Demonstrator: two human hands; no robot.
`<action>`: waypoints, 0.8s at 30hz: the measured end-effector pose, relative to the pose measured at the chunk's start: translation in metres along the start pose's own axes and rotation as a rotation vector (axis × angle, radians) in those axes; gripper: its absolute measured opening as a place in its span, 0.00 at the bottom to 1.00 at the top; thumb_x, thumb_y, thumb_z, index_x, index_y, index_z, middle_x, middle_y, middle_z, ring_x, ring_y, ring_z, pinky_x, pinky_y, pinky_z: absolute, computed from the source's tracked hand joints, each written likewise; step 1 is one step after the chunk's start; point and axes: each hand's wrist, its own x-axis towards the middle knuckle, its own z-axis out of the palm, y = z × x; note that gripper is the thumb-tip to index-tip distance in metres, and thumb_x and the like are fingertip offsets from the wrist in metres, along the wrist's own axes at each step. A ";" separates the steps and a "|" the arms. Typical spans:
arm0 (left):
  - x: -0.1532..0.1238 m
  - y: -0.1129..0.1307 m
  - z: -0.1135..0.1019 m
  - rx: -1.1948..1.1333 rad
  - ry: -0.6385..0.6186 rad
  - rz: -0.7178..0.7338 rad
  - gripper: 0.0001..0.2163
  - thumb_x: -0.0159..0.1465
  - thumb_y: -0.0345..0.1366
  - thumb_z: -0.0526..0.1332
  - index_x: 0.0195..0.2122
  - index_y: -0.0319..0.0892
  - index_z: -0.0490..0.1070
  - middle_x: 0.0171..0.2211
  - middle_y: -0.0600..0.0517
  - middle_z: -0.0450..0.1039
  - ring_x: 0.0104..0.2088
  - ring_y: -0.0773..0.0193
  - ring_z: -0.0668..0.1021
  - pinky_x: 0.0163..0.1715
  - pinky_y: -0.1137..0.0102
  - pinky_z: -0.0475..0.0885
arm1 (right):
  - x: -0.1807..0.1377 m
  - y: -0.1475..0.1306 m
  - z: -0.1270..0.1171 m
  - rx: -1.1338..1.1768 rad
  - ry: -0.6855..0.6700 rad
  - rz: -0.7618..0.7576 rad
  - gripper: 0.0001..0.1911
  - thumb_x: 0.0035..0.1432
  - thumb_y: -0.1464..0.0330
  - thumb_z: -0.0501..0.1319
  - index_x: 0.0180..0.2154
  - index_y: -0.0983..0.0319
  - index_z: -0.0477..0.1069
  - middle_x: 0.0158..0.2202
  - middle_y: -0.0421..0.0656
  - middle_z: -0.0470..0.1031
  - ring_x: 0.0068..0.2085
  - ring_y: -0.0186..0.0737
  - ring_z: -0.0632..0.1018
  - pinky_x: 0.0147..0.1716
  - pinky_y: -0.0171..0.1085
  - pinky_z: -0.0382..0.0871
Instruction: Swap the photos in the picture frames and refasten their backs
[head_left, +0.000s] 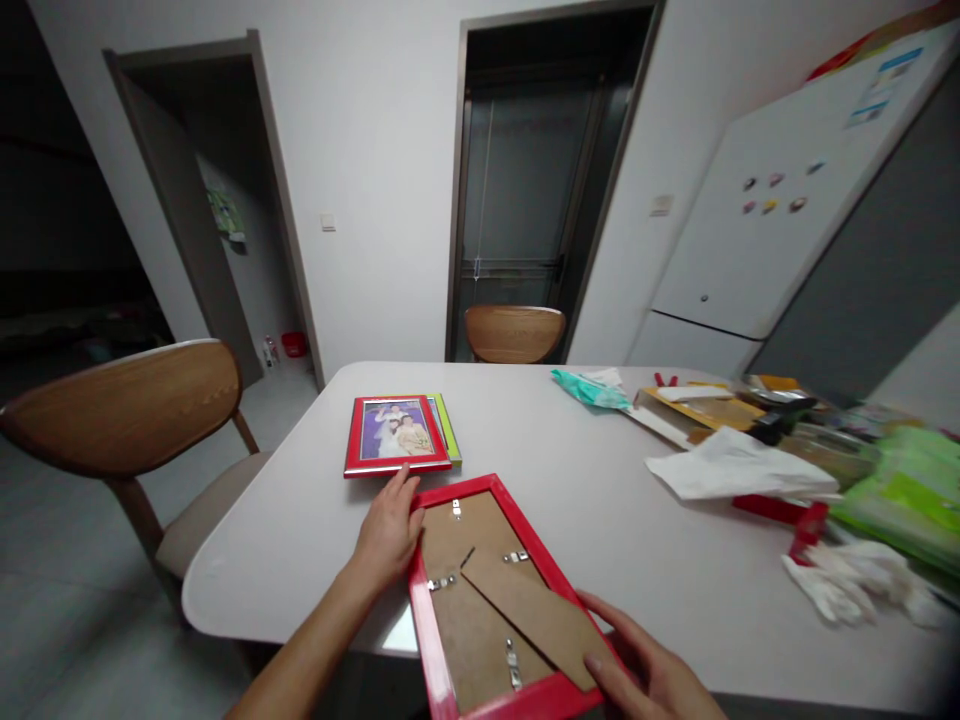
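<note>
A red picture frame (431, 630) is tilted at the table's near edge with its brown backing board (480, 640) facing me. Small metal clips sit along the board's sides, and a brown stand flap (525, 610) lies slantwise across it. My left hand (390, 530) grips the upper left edge, one finger stretched toward the other frame. My right hand (637, 660) holds the lower right edge, its thumb on the flap's end. Just beyond lies another red frame (350, 440) with a photo of people, face up on a yellow-green frame (450, 430).
On the table's (517, 420) right are a teal packet (592, 390), a white paper sheet (742, 465), a yellow envelope (705, 408), white gloves (855, 585) and a green plastic bag (907, 490). Wooden chairs stand at the left (127, 410) and far side (515, 333).
</note>
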 end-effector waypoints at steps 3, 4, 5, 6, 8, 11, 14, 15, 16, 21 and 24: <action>-0.015 0.003 -0.008 -0.019 -0.013 -0.012 0.17 0.57 0.33 0.51 0.48 0.37 0.61 0.53 0.42 0.59 0.53 0.58 0.63 0.51 0.61 0.60 | 0.005 -0.006 0.004 -0.270 -0.041 -0.156 0.25 0.49 0.59 0.52 0.49 0.61 0.62 0.31 0.43 0.72 0.27 0.38 0.72 0.28 0.35 0.67; -0.025 0.003 -0.010 -0.028 -0.022 -0.020 0.18 0.56 0.34 0.52 0.48 0.38 0.61 0.53 0.43 0.59 0.53 0.57 0.63 0.51 0.60 0.60 | 0.007 -0.008 0.005 -0.350 -0.059 -0.206 0.23 0.49 0.60 0.52 0.47 0.60 0.63 0.34 0.45 0.72 0.30 0.39 0.73 0.31 0.36 0.67; -0.036 0.003 -0.012 -0.038 -0.029 -0.033 0.18 0.55 0.34 0.54 0.48 0.39 0.61 0.54 0.43 0.59 0.53 0.57 0.63 0.51 0.58 0.59 | 0.009 -0.010 0.006 -0.421 -0.082 -0.242 0.21 0.49 0.61 0.52 0.46 0.60 0.65 0.35 0.45 0.72 0.32 0.40 0.73 0.34 0.36 0.66; -0.048 0.003 -0.013 -0.048 -0.031 -0.059 0.19 0.54 0.34 0.54 0.48 0.40 0.62 0.54 0.44 0.58 0.53 0.56 0.62 0.51 0.57 0.58 | 0.012 -0.012 0.007 -0.482 -0.101 -0.264 0.20 0.50 0.61 0.51 0.45 0.59 0.66 0.35 0.45 0.72 0.33 0.40 0.73 0.34 0.37 0.66; -0.070 0.000 -0.013 -0.071 -0.026 -0.122 0.20 0.53 0.34 0.55 0.48 0.40 0.62 0.54 0.44 0.57 0.54 0.55 0.61 0.51 0.56 0.58 | 0.021 -0.020 0.011 -0.573 -0.102 -0.300 0.18 0.51 0.62 0.50 0.44 0.58 0.67 0.35 0.45 0.71 0.35 0.40 0.72 0.35 0.37 0.65; -0.088 -0.003 -0.009 -0.102 -0.010 -0.187 0.24 0.51 0.34 0.56 0.50 0.38 0.59 0.56 0.43 0.54 0.56 0.55 0.58 0.53 0.57 0.56 | 0.040 -0.034 0.022 -0.646 -0.045 -0.397 0.16 0.51 0.66 0.50 0.41 0.59 0.68 0.39 0.46 0.69 0.39 0.40 0.70 0.39 0.37 0.64; -0.089 -0.005 -0.004 -0.123 -0.003 -0.233 0.27 0.50 0.33 0.56 0.53 0.36 0.55 0.57 0.42 0.52 0.56 0.54 0.56 0.53 0.57 0.55 | 0.062 -0.046 0.036 -0.673 -0.049 -0.454 0.13 0.50 0.70 0.51 0.37 0.61 0.70 0.38 0.46 0.67 0.39 0.38 0.70 0.39 0.34 0.63; -0.087 -0.005 -0.003 -0.130 -0.001 -0.244 0.27 0.51 0.33 0.56 0.53 0.35 0.55 0.57 0.41 0.52 0.56 0.54 0.56 0.53 0.56 0.55 | 0.068 -0.048 0.041 -0.683 -0.056 -0.450 0.12 0.50 0.71 0.51 0.35 0.61 0.71 0.37 0.46 0.67 0.37 0.37 0.70 0.37 0.33 0.63; -0.086 -0.006 -0.002 -0.138 0.003 -0.247 0.27 0.51 0.32 0.55 0.53 0.35 0.54 0.57 0.41 0.52 0.56 0.55 0.56 0.53 0.56 0.55 | 0.073 -0.050 0.045 -0.697 -0.060 -0.441 0.12 0.51 0.71 0.50 0.34 0.61 0.71 0.36 0.46 0.66 0.36 0.36 0.70 0.35 0.32 0.63; -0.086 -0.010 0.000 -0.180 0.034 -0.200 0.28 0.51 0.30 0.54 0.55 0.39 0.52 0.57 0.44 0.52 0.57 0.57 0.55 0.54 0.57 0.54 | 0.084 -0.051 0.055 -0.798 -0.022 -0.417 0.12 0.53 0.70 0.49 0.33 0.61 0.71 0.32 0.45 0.64 0.30 0.35 0.70 0.30 0.32 0.63; -0.088 -0.011 0.000 -0.185 0.038 -0.193 0.29 0.51 0.29 0.54 0.55 0.39 0.50 0.57 0.43 0.52 0.57 0.56 0.55 0.54 0.56 0.54 | 0.086 -0.051 0.056 -0.840 -0.015 -0.428 0.13 0.53 0.69 0.49 0.31 0.61 0.71 0.32 0.45 0.64 0.29 0.34 0.70 0.28 0.31 0.62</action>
